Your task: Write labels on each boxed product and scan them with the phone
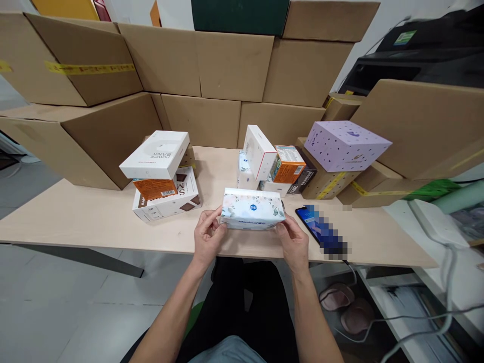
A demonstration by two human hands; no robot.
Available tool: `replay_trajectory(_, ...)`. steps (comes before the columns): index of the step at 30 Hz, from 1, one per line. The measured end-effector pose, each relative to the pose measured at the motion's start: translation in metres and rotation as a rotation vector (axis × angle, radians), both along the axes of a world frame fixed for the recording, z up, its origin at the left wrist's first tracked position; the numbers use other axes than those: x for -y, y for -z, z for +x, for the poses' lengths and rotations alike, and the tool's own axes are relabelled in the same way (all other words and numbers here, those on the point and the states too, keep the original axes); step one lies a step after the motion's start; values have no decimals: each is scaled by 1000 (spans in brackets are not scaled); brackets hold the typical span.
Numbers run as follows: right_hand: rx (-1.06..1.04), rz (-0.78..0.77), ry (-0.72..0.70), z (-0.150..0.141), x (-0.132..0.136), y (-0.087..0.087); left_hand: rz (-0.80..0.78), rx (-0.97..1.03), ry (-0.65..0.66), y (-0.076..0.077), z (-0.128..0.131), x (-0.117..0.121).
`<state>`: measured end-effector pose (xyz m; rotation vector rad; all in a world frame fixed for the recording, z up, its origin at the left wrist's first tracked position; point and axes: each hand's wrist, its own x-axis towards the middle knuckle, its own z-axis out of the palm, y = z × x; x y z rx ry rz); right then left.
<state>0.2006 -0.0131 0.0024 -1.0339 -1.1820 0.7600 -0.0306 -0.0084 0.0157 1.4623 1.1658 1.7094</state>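
Both hands on the floral tissue pack (253, 207), left hand (207, 236) pinching one end, right hand (295, 241) the other; pack sits near the table (79, 217) edge, between the two box piles; can't tell from here if its underside touches the wood; wrap looks soft, so squeezing too hard at the ends would likely buckle it, too lightly and it could slip; the white box (260, 151) just behind is tilted, a forward bump could topple it onto the orange box (289, 164) beside it; the power bank box (157, 154) overhangs its pile, a left elbow knock might drop it; phone (319, 229) near the right hand, easy to nudge off the edge.
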Motion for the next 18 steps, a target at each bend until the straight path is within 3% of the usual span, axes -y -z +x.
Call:
replay_trajectory(10,25,30,-168,-2,1,-4,67,84,96,2,1,-6)
replay_trajectory(18,62,-46,-43,-3,1,-3,-16,60,202,3,-2,-5)
